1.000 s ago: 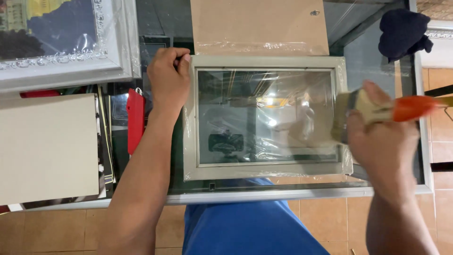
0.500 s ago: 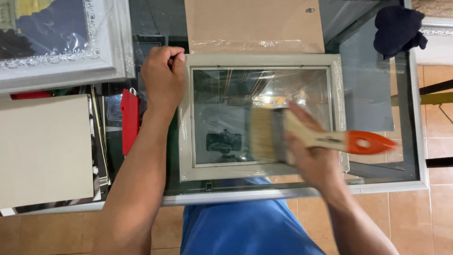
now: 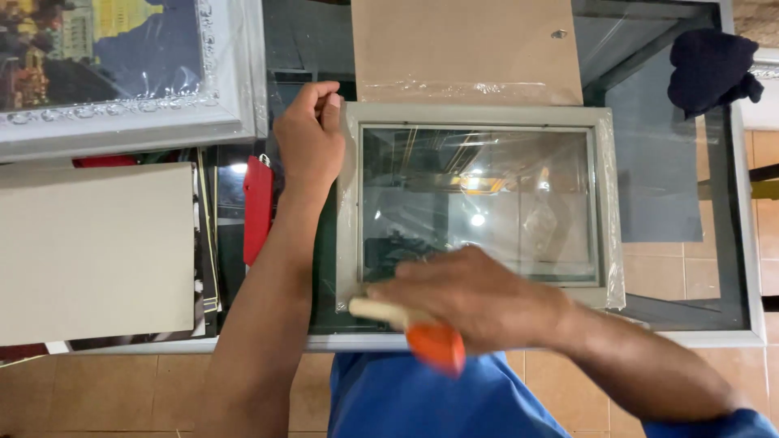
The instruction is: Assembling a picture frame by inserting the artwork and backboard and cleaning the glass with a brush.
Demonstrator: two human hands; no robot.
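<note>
1. Glass forms the top of the work table, which fills most of the frame; tan floor tiles show through it at right and below its near edge.
2. At the centre lies a pale grey-green picture frame with a reflective glass pane. Loose clear plastic wrap clings around its edges. Nothing can be made out behind the pane except reflections.
3. Left hand, upper centre-left: its fingers curl over the frame's upper left corner, thumb on top, pinning that corner to the table.
4. Right hand, lower centre: its fingers are closed around a paintbrush with a cream and orange handle. The handle end points toward the bottom of the frame. The hand is motion-blurred, and the bristles are hidden under it, at the frame's lower left corner.
5. A brown backing board lies above the frame, touching its upper edge, with a strip of crinkled plastic along the seam.
6. Upper left of the frame: a larger ornate silver-white framed picture, wrapped in clear film.
7. Left, below that: a plain beige board resting on a stack of darker sheets.
8. A red utility knife lies just left of the left forearm.
9. Upper right: a dark cloth bunched on the glass.
10. Blue clothing of the person shows at bottom centre.
</note>
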